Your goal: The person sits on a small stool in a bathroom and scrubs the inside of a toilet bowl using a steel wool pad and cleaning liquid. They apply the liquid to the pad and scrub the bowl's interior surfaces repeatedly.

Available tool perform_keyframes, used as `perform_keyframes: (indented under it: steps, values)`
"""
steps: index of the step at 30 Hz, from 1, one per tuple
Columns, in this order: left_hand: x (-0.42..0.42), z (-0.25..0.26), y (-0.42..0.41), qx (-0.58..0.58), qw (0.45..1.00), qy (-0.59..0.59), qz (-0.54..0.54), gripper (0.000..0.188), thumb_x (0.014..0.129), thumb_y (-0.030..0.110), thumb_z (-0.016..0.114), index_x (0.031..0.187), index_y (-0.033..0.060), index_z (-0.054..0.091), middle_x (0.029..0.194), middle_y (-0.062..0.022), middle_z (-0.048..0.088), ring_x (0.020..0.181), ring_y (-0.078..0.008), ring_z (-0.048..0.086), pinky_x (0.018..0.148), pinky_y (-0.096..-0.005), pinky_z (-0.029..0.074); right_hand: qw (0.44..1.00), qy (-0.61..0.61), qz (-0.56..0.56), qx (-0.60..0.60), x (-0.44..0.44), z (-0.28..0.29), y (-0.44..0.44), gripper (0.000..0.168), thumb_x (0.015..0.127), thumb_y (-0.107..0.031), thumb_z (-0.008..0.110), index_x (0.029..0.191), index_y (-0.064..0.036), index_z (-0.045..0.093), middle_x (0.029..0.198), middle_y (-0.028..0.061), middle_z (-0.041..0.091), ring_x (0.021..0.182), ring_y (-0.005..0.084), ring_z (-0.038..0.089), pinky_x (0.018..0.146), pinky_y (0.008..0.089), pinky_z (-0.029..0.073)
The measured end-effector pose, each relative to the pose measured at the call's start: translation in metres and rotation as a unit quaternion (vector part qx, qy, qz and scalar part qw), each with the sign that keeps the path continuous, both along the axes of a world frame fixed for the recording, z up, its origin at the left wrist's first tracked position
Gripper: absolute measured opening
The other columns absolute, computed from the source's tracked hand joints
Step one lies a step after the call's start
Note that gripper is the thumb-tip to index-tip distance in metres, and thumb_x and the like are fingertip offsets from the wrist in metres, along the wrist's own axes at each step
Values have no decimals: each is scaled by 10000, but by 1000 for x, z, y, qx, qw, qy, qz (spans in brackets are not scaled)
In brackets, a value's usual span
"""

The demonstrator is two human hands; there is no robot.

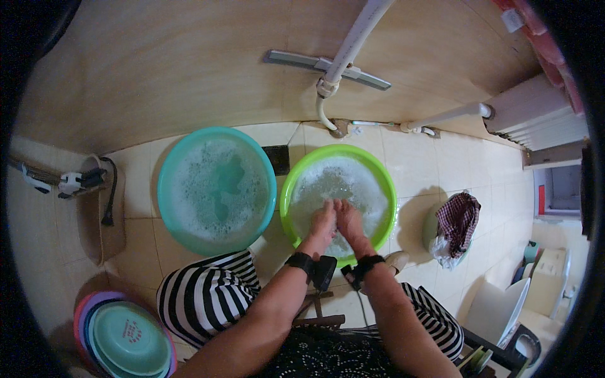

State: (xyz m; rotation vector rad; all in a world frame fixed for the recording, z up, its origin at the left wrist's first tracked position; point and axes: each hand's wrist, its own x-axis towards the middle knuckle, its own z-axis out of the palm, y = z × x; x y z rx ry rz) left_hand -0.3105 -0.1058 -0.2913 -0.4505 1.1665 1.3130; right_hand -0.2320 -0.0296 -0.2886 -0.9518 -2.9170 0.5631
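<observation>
A lime green plastic basin [391, 189] holds sudsy, cloudy water. Over it my left hand [323, 222] and my right hand [349, 219] are close side by side, their fingertips near each other at the middle of the basin. Whether a small thing lies between the fingers cannot be made out. Both wrists wear black straps with small devices. To the left stands a teal plastic basin [163, 189] with foamy water in it.
A small pail [429, 227] with checked and white cloths [458, 219] stands on the tiles at right. Stacked basins [132, 338] are at lower left. A squeegee [302, 60] and a white pipe [357, 40] are by the wall. A floor drain [278, 159] lies between the two water basins.
</observation>
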Motion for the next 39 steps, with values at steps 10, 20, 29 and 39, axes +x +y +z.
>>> perform_keyframes:
  steps: [10, 20, 29, 39]
  values:
    - [-1, -85, -36, -1, 983, 163, 83, 188, 893, 289, 550, 993, 132, 581, 897, -37, 572, 833, -177, 565, 675, -339, 474, 940, 92, -156, -290, 45, -74, -10, 183, 877, -156, 570, 996, -24, 609, 962, 156, 642, 804, 264, 628, 739, 410, 496]
    - [-23, 32, -35, 109, 980, -103, 132, 318, 888, 393, 563, 933, 81, 603, 847, -56, 627, 792, -191, 613, 736, -329, 488, 835, 89, -196, -507, -10, 64, -26, 294, 854, -271, 659, 991, -13, 622, 900, 136, 684, 782, 214, 629, 680, 359, 492]
    - [22, 8, -4, 220, 936, -179, 209, 328, 943, 314, 457, 1114, 65, 586, 1125, -63, 605, 1055, -208, 561, 918, -366, 472, 982, 159, -62, -81, -8, -4, 6, 273, 835, -183, 540, 1048, -25, 607, 1038, 210, 585, 1018, 404, 513, 902, 449, 435]
    - [39, 10, 2, 202, 953, -163, 154, 505, 971, 458, 404, 1316, 93, 457, 1346, -92, 479, 1253, -233, 441, 1079, -392, 345, 991, 87, 30, 92, 5, 4, 18, 329, 897, -184, 518, 1155, 17, 558, 1188, 237, 567, 1144, 405, 515, 1009, 470, 392]
